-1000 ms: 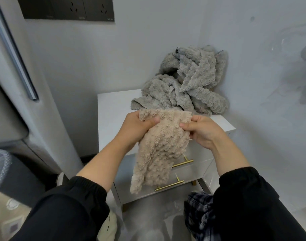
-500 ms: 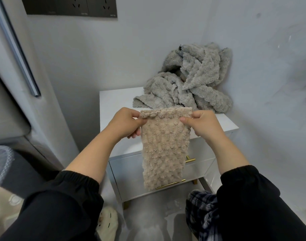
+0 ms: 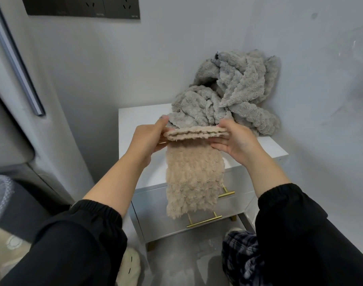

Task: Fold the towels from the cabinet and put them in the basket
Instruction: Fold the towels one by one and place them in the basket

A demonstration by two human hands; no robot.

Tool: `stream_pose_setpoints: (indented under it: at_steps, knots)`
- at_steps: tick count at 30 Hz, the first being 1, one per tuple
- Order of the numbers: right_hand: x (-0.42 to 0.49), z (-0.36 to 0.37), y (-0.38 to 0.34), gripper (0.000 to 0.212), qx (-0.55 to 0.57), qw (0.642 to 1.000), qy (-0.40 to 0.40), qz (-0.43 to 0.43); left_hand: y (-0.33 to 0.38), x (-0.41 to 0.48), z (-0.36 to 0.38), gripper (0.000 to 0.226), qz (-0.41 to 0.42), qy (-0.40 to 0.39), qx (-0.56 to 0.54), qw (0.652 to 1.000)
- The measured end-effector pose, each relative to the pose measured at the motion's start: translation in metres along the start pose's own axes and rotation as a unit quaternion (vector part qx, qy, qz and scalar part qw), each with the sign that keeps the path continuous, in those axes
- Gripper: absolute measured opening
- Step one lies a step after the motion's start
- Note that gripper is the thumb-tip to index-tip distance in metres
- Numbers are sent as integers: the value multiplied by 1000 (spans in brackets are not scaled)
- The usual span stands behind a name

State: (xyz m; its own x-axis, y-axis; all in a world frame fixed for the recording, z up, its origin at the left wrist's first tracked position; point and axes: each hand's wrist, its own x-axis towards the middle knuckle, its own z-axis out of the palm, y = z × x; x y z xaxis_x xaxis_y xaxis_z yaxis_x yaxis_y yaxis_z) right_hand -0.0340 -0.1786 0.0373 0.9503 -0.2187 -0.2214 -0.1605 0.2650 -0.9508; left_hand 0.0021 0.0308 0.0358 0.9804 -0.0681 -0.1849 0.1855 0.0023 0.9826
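Nearest to a container here is a grey mesh-sided bin (image 3: 0,195) at the far left edge, cut off by the view, so what lies in it cannot be told. The white cabinet (image 3: 139,120) in the corner has two drawers, an upper drawer (image 3: 240,182) and a lower drawer (image 3: 162,223). Each carries one brass bar handle, and their insides are hidden. On the cabinet's worktop, pushed back against the wall, sits a rumpled heap of grey towels (image 3: 228,100); how many are tangled in it cannot be made out. One beige towel (image 3: 195,178) is in the person's hands, in the air in front of the cabinet. Its top part is doubled over into a flat layered edge held level, just in front of the grey heap, while the rest hangs straight down over the drawer fronts. The left hand (image 3: 149,139) pinches the left end of that folded edge, fingers on top and thumb underneath. The right hand (image 3: 236,141) pinches the right end the same way. Both arms are in black sleeves with gathered cuffs. Down on the floor are one pale slipper (image 3: 131,265) and a plaid trouser leg (image 3: 240,256). A dark socket panel (image 3: 83,6) is set in the wall above.
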Motion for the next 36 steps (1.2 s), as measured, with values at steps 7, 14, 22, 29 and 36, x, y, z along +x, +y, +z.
stream_pose_setpoints:
  at_steps: [7, 14, 22, 29, 36]
  knots:
    - [9, -6, 13, 10, -175, 984, 37, -20, -20, 5, 3, 11, 21, -2, 92, 996]
    - [13, -7, 24, 14, -376, 922, 64, -71, -33, 9, 3, 16, 112, 13, 308, 945]
    - [15, -7, 26, 50, -515, 851, 29, -103, -42, 20, 4, 64, 122, -25, 438, 891]
    - [12, -5, 20, 52, -405, 914, 17, -19, -32, 15, 2, 56, 124, -46, 430, 893]
    - [6, -1, 16, 19, -373, 918, 78, -106, -21, 5, 6, 16, 204, 47, 388, 898]
